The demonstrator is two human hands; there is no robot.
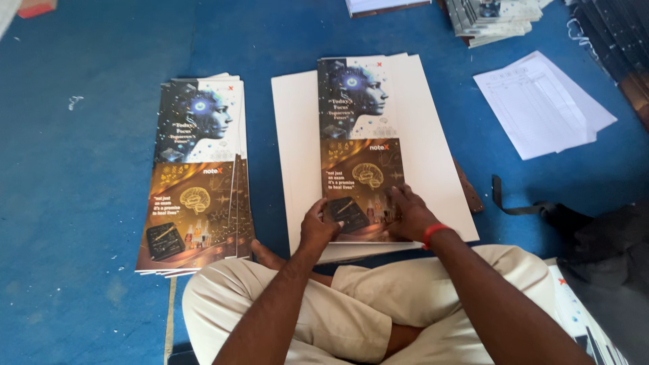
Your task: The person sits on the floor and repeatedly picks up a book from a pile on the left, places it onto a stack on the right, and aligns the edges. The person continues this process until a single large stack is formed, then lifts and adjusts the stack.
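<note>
2 hands press on 1 printed cover sheet (pixel 362 145) that lies lengthwise on a stack of white boards (pixel 433 135) on the blue floor mat (pixel 81 203); the left hand (pixel 319 226) rests on the sheet's near left corner with fingers curled down flat, gripping nothing; the right hand (pixel 409 213), with a red band at the wrist, lies spread open on the near right part, fingers flat on the print; a pile of matching cover sheets (pixel 196 182) sits well apart to the left, fanned at its edges. Judging from this, the sheet could skew on the board if 1 palm pushes harder than the other; a slip would leave its edges off square. The near edge of the boards is hidden by the hands and knees; loose white papers (pixel 541 101) lie to the right; more stacks at the top are cut off; the dark items at far right are hard to make out.
</note>
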